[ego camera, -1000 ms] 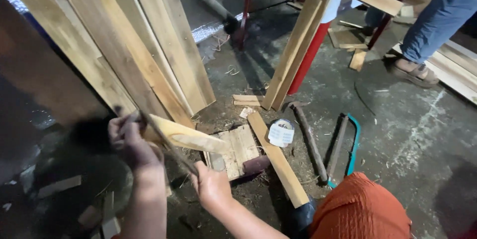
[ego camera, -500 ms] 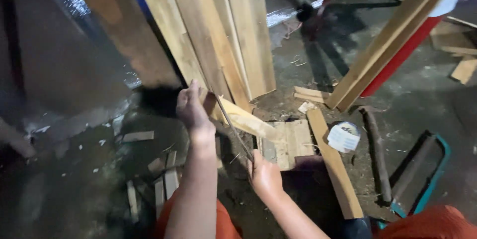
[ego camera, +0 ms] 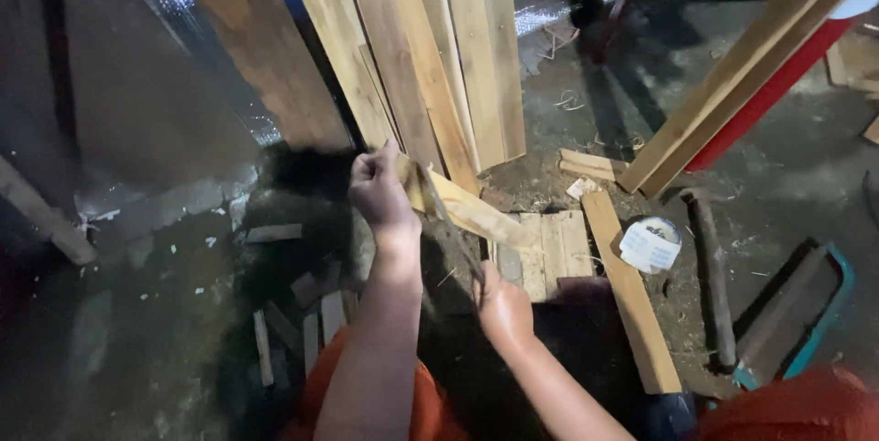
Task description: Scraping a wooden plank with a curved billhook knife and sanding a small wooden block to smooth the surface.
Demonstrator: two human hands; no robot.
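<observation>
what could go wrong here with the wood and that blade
1. The left hand grips the wood strip right where the thin blade crosses it, so a slip might cut the fingers.
2. The right hand holds the blade's lower end close to the body; if the strip gives way suddenly, the blade may jerk toward the arm.
3. The planks leaning just behind could get knocked and topple.
</observation>
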